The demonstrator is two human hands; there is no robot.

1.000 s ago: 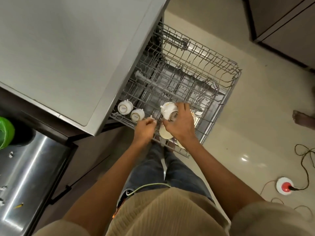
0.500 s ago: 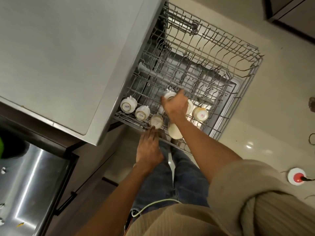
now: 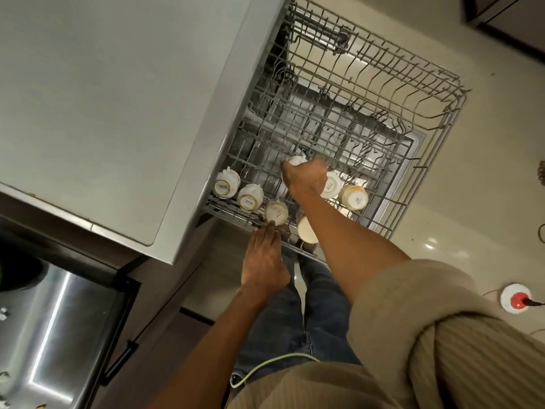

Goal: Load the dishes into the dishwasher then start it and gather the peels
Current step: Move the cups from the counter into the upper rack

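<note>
- Head view: the right hand [image 3: 306,180] reaches over the pulled-out grey wire dishwasher rack [image 3: 424,160], its grip curled round a white upturned cup [image 3: 295,159] that shows just past the knuckles.
- Just right of that grip sits another white upturned cup with a printed base [image 3: 332,185], and beyond it a cream cup with a red mark on its base [image 3: 354,197].
- Below the right wrist a pale round dish [image 3: 306,230] stands between the wires.
- The left hand [image 3: 265,258] is released, fingers straight, fingertips [image 3: 272,224] at the rack's near edge, touching a small white cup with a red mark [image 3: 276,211].
- Left of that grip two white cups marked SISTA [image 3: 225,187] sit side by side, bases up, half under the grey worktop [image 3: 112,93].
- Near the left forearm lies a steel sink [image 3: 59,329].
- Far right of the grips, on the cream floor [image 3: 486,219], is a white round socket with a red plug [image 3: 517,299].
</note>
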